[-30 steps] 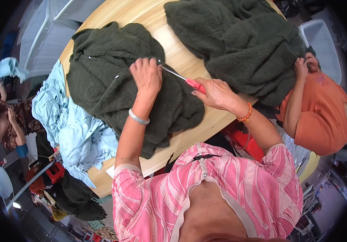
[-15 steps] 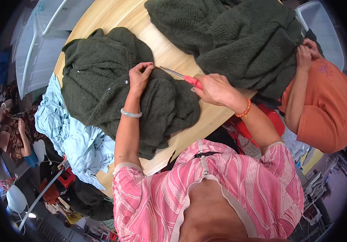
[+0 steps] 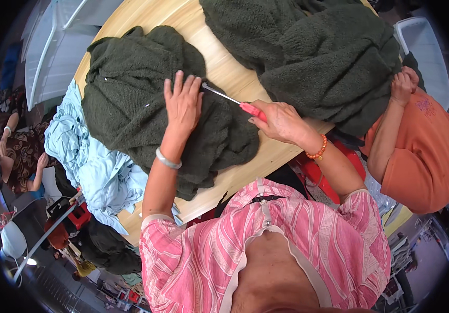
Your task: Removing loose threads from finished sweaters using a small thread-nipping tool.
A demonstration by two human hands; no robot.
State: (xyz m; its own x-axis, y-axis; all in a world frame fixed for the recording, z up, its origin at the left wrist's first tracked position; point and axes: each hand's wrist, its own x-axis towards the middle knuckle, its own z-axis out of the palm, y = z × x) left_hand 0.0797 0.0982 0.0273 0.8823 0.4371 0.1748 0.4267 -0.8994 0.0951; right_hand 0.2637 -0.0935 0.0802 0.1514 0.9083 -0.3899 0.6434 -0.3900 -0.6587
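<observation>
A dark green knitted garment [image 3: 130, 104] lies bunched on the table in front of me, with a few small pale spots on it. My left hand [image 3: 184, 104] rests flat on it, fingers stretched out. My right hand [image 3: 282, 121] is wrapped round the red handle of a thin metal-shafted tool [image 3: 250, 109], whose exact kind I cannot make out. The tool's tip reaches the cloth right beside my left fingertips.
A larger dark green knit heap [image 3: 313, 57] covers the far right of the wooden table [image 3: 224, 52]. Light blue cloth [image 3: 104, 177] hangs over the left edge. A co-worker in orange [image 3: 417, 151] holds the far heap's edge. Pale plastic bins [image 3: 425, 57] stand beyond.
My left hand has gone from a pinch to lying flat with fingers spread, and has moved slightly right. The tool's tip now meets the cloth beside it.
</observation>
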